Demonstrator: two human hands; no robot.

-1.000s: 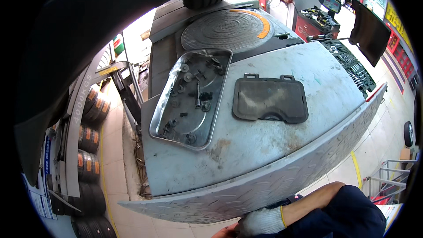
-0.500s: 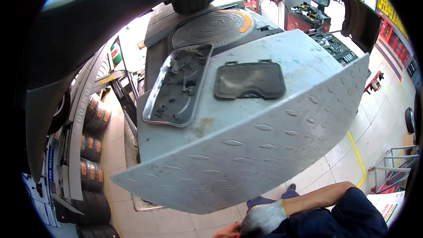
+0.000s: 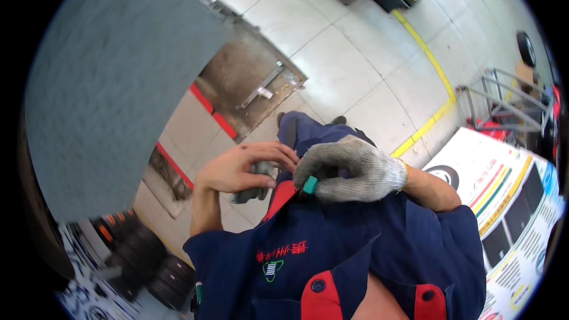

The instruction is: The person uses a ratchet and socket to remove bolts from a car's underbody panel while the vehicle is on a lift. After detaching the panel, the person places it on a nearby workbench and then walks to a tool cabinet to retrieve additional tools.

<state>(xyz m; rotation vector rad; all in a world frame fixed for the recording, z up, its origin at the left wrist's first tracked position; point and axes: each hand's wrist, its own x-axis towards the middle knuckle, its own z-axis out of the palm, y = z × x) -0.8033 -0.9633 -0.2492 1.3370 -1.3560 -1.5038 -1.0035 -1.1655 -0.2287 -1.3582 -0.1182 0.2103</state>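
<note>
My bare left hand (image 3: 246, 165) is in front of my body, its fingers curled and the thumb stretched toward my other hand. A crumpled grey work glove (image 3: 258, 181) hangs beneath the palm, seemingly held in it. My right hand (image 3: 363, 173) wears a greyish-white knitted glove. Between its thumb and bent fingers sticks out the end of a small green block-like thing (image 3: 310, 185); the rest is hidden against my dark blue work jacket (image 3: 338, 231). The left fingertips come close to the right glove; whether they touch I cannot tell.
A grey metal ramp platform (image 3: 124, 83) fills the upper left. A floor recess (image 3: 243, 77) with metal fittings lies beyond my feet. Stacked tyres (image 3: 142, 261) stand lower left. To the right are a metal frame (image 3: 504, 101), a printed white board (image 3: 492, 166) and a yellow floor line (image 3: 430, 71).
My view has swung down from the platform to my body. The tray and black case have left the picture. Both hands now show fully, with the glove and green thing visible.
</note>
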